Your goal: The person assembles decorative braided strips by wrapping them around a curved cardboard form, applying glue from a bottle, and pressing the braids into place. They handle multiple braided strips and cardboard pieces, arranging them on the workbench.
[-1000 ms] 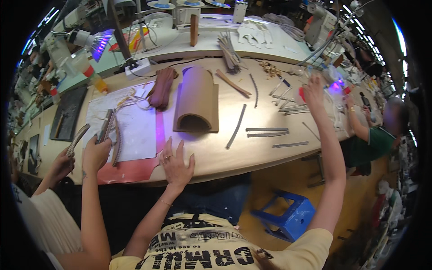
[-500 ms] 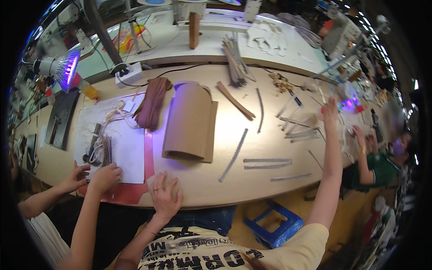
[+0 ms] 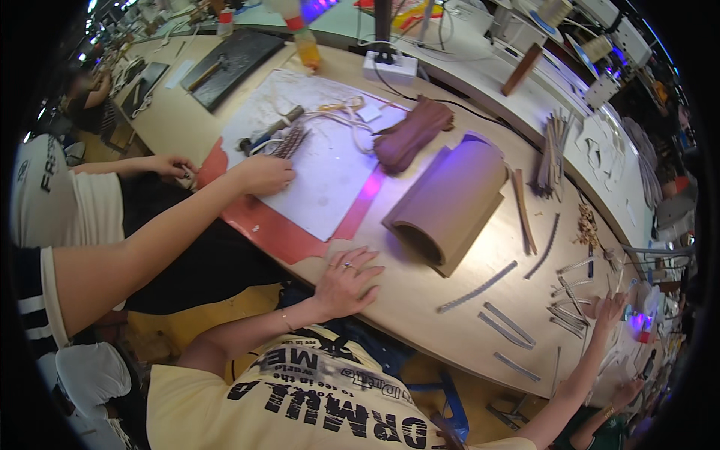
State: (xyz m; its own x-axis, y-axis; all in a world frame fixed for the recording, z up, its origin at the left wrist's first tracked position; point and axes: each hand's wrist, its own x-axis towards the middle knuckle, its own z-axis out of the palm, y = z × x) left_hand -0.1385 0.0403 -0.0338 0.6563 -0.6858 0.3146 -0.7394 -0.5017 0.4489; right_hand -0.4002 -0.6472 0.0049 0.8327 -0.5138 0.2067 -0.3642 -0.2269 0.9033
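Note:
My left hand rests at the table's near edge, its ringed fingers stretched out over a small tan piece. It grips nothing that I can see. Far to the right, my right hand reaches across the table with fingers extended, beside a pile of short grey zigzag-edged strips. Whether its fingertips touch anything is too blurred to tell. Between my hands lie longer grey strips and a brown strip. A rolled brown sheet sits beyond them.
At left, a co-worker's hand is beside a braided brown strip on a white sheet. A purplish-brown bundle, dark board, bottle and power socket stand farther back. A blue stool is below the table.
The view has turned leftward and tilted, so the table contents appear shifted right. My left hand stays on the tan piece; my right hand is still stretched out at the right.

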